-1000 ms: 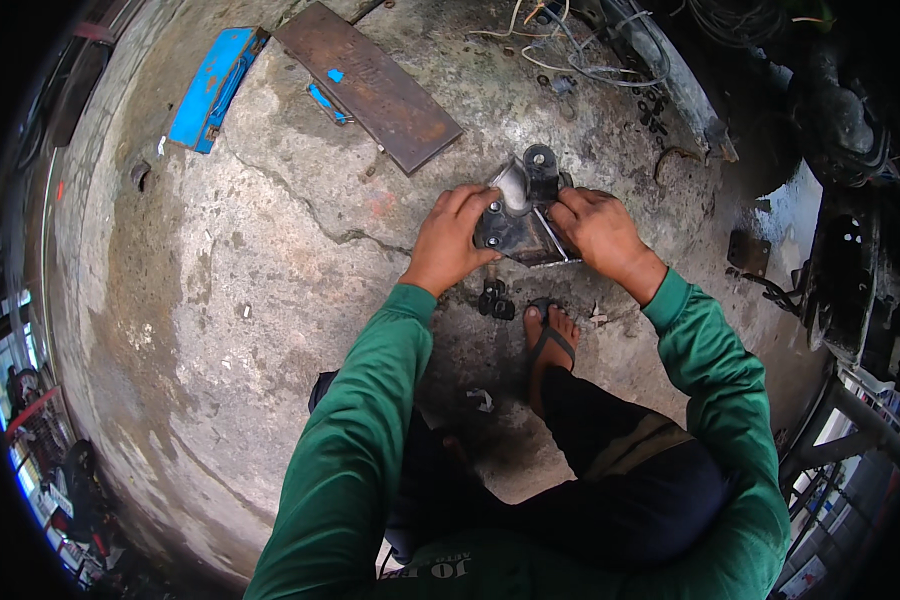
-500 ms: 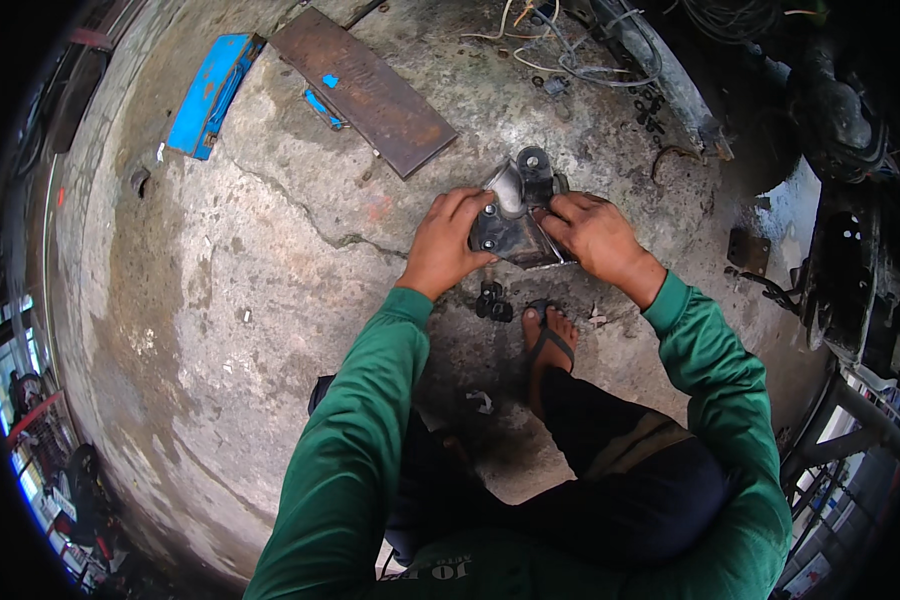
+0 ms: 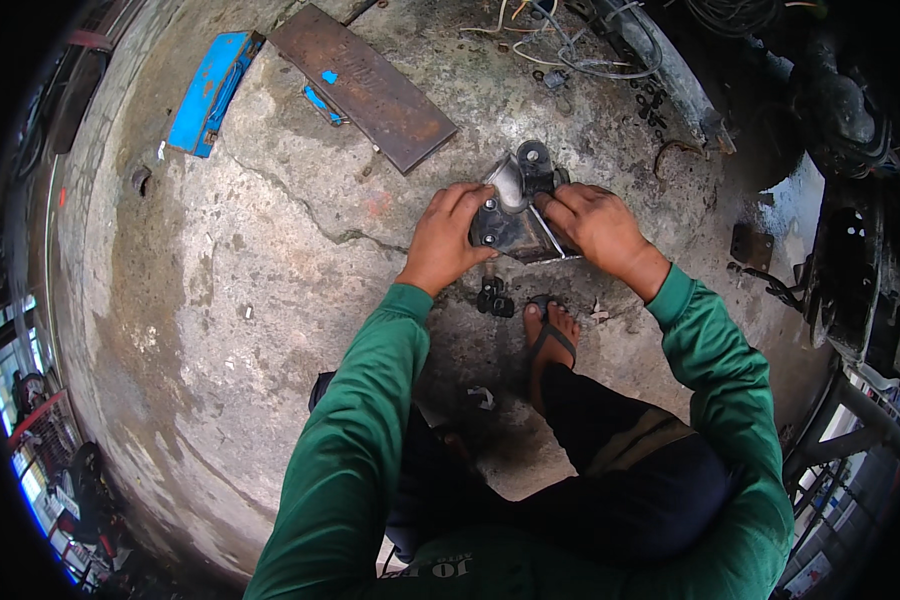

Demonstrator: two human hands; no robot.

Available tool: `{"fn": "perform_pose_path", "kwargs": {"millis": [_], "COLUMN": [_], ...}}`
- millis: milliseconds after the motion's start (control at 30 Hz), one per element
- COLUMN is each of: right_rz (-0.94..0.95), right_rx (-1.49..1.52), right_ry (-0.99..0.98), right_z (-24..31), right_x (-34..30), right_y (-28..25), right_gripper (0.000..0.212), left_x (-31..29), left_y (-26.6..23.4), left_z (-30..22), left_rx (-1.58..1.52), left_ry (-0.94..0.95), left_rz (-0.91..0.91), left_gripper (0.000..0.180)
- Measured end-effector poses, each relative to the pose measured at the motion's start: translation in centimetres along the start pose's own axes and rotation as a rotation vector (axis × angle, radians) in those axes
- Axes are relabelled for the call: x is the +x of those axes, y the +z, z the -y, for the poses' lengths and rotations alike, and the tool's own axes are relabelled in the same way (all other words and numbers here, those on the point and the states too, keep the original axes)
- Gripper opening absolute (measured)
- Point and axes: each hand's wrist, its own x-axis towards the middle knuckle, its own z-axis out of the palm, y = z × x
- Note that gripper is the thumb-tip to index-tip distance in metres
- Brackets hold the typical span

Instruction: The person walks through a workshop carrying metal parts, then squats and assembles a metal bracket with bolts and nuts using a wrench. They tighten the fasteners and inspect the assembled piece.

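Note:
Between my hands is a dark metal bracket with two bright bolt heads along its left side. A shiny curved metal piece and a black lug with a round eye rise at its far end. My left hand grips the bracket's left edge, thumb at the near corner and fingers at the far side. My right hand is closed at the right side, its fingertips beside the lug and a pale metal edge. Those fingertips partly hide what they touch. Small black clamp-like parts lie just nearer on the concrete.
My sandalled foot is close by the bracket. A rusty flat metal case and a blue metal box lie farther left. Loose wires, a long metal beam and dark machine parts occupy the far and right sides.
My right hand has shifted slightly right and its fingers have turned, uncovering more of the pale edge on the bracket. My left hand keeps its hold.

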Motion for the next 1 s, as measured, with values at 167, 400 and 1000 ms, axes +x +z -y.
{"fn": "perform_pose_path", "kwargs": {"millis": [167, 400, 1000], "right_rz": [0.037, -0.048, -0.030], "right_rx": [0.051, 0.048, 0.047], "right_ry": [0.037, -0.024, 0.056], "right_z": [-0.2, 0.1, 0.2], "right_x": [-0.2, -0.2, -0.3], "right_y": [0.1, -0.1, 0.3], "right_gripper": [0.022, 0.023, 0.019], "left_x": [0.1, -0.1, -0.5], "left_y": [-0.1, -0.3, 0.1], "left_z": [-0.1, 0.0, -0.2], "left_rx": [-0.012, -0.026, 0.013], "left_ry": [0.013, 0.030, -0.026], "left_rz": [-0.011, -0.012, -0.007], "left_gripper": [0.092, 0.092, 0.094]}}
